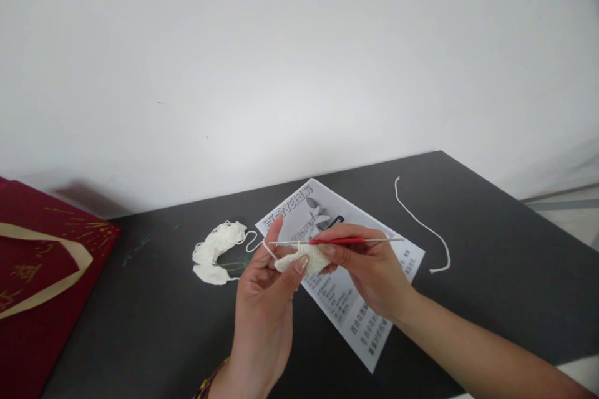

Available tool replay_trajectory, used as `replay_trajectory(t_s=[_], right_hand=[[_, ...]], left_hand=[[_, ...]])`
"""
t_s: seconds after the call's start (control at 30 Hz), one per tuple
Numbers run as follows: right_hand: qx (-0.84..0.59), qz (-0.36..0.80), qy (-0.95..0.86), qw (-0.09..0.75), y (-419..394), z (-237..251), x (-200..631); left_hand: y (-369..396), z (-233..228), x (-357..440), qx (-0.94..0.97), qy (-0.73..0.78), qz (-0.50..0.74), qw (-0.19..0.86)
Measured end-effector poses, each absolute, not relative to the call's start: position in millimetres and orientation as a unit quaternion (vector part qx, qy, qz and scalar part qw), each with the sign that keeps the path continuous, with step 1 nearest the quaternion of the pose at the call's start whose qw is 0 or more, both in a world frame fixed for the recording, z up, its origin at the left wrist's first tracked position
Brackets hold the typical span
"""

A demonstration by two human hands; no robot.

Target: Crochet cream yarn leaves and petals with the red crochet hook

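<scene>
My left hand (269, 287) pinches a small white crochet piece (287, 260) between thumb and fingers. Its index finger is raised, with white yarn (268, 249) running over it. In my right hand (367, 262) is a crochet hook (339, 240) with a red grip and metal ends, held level above the crochet piece. The hook's left end lies near the raised index finger and the yarn. Right-hand fingertips also touch the right end of the crochet piece. From the left hand, the yarn trails left to a loose white yarn bundle (218, 243) on the table.
A printed sheet (341, 305) lies under my hands on the dark table (154, 299). Below the yarn bundle is a flat white crocheted piece (210, 274). A cut strand of yarn (423, 224) lies at right. A red gift bag (32, 343) stands at left, and a white wall rises behind.
</scene>
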State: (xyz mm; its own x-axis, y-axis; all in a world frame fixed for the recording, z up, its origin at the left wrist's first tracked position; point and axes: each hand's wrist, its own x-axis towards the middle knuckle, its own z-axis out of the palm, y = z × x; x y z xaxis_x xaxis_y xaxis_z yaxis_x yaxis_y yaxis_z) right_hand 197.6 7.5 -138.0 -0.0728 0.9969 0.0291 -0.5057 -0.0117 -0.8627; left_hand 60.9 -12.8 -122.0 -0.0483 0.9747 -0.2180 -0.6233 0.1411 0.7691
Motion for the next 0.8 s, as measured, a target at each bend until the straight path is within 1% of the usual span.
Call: replay_trajectory(t_s=[0.37,0.57,0.8], right_hand=[[-0.32,0.654,-0.348,0.59,9.8,-142.8,195.1],[-0.305,0.697,-0.279,0.586,10.5,-140.0,195.2],[-0.291,0.751,-0.204,0.557,13.6,-140.4,198.4]], left_hand=[[-15.5,-122.4,62.1,0.221,0.381,0.61,0.659],[-14.4,-119.8,63.0,0.23,0.399,0.611,0.644],[-12.8,-124.9,58.2,0.25,0.39,0.59,0.661]])
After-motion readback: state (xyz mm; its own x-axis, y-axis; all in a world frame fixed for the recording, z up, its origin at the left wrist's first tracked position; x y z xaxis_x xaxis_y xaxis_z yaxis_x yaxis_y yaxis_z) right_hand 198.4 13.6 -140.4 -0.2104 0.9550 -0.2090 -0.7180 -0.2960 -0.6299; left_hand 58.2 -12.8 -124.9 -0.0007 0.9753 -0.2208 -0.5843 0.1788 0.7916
